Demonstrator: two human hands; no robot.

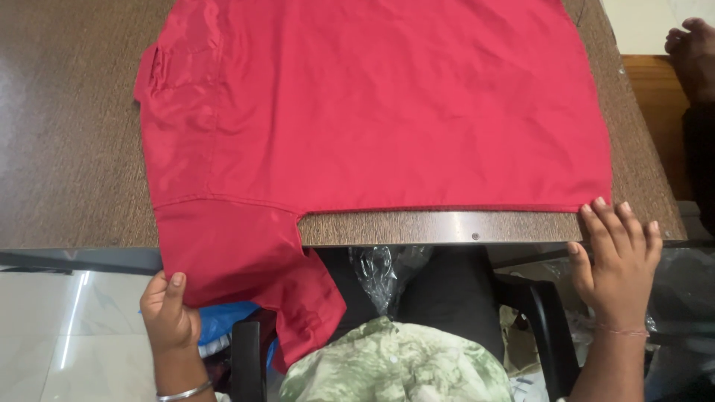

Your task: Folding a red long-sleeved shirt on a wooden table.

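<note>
The red shirt (387, 112) lies spread flat on the brown counter (67, 149), but 1 part of it hangs off the near edge, where the left hand (170, 313) pinches it between thumb and curled fingers. The right hand (617, 257) rests open, fingertips just touching the shirt's hem corner. With that light hold, a tug from the left could likely drag the cloth askew or wrinkle it.

Brown wood-grain counter (67, 134) with metal edge strip (439, 227); crinkled clear plastic (380, 272) below, black chair arm (547, 327), blue bag (223, 320), pale tiled floor (67, 327).
</note>
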